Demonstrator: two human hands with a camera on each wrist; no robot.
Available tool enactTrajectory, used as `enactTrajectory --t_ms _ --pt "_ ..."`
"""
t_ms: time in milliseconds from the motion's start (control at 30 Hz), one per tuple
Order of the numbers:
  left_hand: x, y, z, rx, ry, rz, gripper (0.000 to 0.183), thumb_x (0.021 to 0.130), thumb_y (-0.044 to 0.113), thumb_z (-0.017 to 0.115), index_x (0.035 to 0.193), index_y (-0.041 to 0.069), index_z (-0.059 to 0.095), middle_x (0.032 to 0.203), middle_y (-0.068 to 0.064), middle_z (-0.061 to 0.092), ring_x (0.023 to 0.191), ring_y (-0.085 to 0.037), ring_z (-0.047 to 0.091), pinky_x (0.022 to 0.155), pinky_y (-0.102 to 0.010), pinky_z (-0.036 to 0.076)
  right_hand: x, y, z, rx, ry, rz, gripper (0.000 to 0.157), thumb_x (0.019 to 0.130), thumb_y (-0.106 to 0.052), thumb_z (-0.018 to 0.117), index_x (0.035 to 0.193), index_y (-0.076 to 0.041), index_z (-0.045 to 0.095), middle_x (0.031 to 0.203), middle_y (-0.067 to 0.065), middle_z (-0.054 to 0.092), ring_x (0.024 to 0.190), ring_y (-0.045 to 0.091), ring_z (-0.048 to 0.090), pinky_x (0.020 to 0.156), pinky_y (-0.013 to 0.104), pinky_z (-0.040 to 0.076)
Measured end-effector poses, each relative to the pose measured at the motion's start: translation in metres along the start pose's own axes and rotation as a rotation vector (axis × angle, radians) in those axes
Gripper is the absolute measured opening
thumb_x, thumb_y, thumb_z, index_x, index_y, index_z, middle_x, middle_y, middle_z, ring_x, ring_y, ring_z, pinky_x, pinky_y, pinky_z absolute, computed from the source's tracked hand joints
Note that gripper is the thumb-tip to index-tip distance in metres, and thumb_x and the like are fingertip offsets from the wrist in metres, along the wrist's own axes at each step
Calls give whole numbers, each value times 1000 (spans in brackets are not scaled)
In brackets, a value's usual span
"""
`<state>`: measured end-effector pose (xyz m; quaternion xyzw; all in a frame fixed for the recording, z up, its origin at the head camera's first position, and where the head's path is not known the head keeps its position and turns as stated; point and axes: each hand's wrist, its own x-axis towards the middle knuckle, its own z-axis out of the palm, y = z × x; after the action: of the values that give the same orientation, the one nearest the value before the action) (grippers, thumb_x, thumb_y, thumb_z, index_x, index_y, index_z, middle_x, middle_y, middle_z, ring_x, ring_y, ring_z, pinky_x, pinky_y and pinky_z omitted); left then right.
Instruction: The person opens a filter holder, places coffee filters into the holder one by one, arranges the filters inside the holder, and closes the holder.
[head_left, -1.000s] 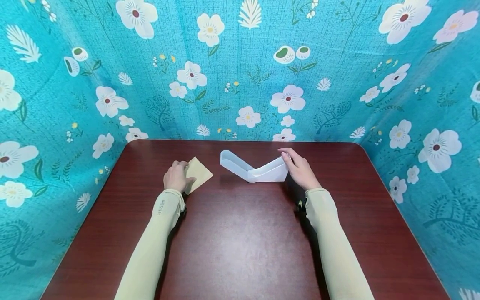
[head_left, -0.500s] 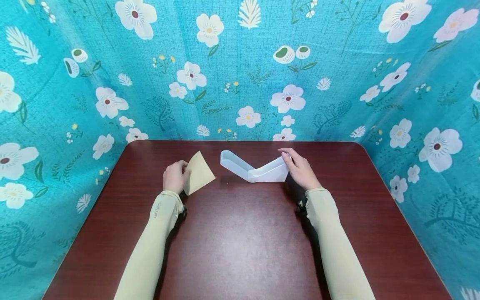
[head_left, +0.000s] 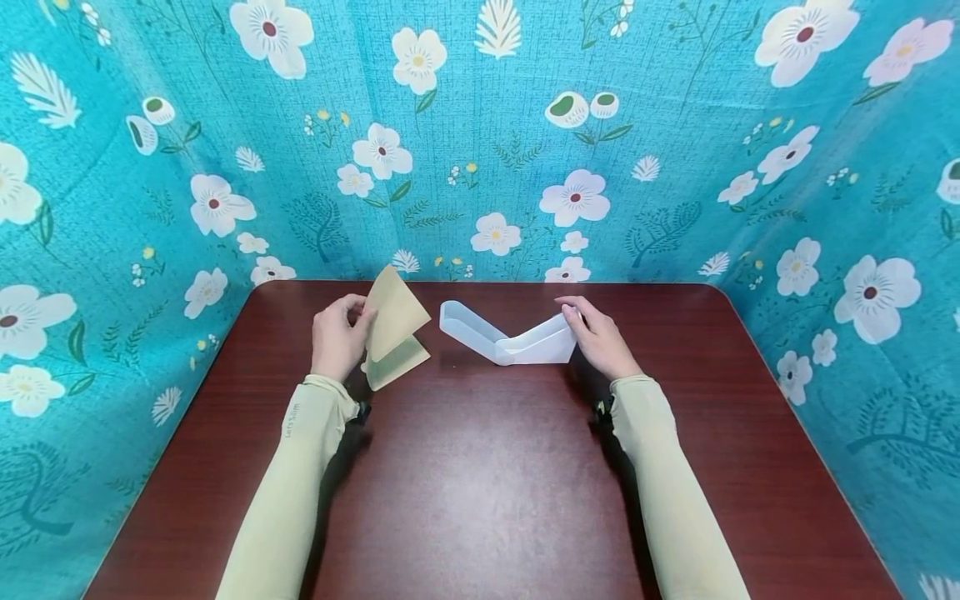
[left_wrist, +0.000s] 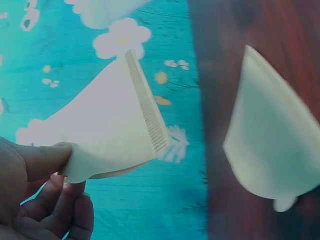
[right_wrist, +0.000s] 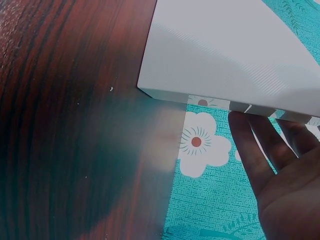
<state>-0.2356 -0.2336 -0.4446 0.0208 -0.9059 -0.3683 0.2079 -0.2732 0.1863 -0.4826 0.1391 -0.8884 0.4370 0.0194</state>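
Observation:
In the head view my left hand (head_left: 339, 337) pinches a cone-shaped paper coffee filter (head_left: 395, 315) between thumb and fingers, raised off the table. The left wrist view shows its crimped side seam (left_wrist: 145, 102). Below it, a second coffee filter (head_left: 399, 363) lies on the table. In the middle a white hinged plastic case (head_left: 546, 343) stands unfolded in a V, its translucent half (head_left: 471, 330) to the left. My right hand (head_left: 603, 342) rests at the case's right end. Seen from the right wrist, straight fingers (right_wrist: 252, 150) touch the end of the case; the thumb is hidden there.
A dark reddish-brown wooden table (head_left: 480, 500) spreads under both arms. Behind it and at both sides hangs a turquoise flowered cloth (head_left: 480, 125), close to the table's far edge.
My left hand has lifted one coffee filter up and slightly leftward, away from another that stays on the table. The right hand and the case have not moved.

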Motion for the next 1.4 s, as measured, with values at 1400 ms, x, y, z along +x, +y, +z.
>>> enactTrajectory --t_ms 1400 --pt "1 94 24 -430 -18 220 20 96 20 76 110 6 77 95 -12 76 84 -17 66 70 -18 49 37 -148 1 7 105 -436 26 97 -27 75 119 -13 76 111 3 75 103 17 69 83 41 61"
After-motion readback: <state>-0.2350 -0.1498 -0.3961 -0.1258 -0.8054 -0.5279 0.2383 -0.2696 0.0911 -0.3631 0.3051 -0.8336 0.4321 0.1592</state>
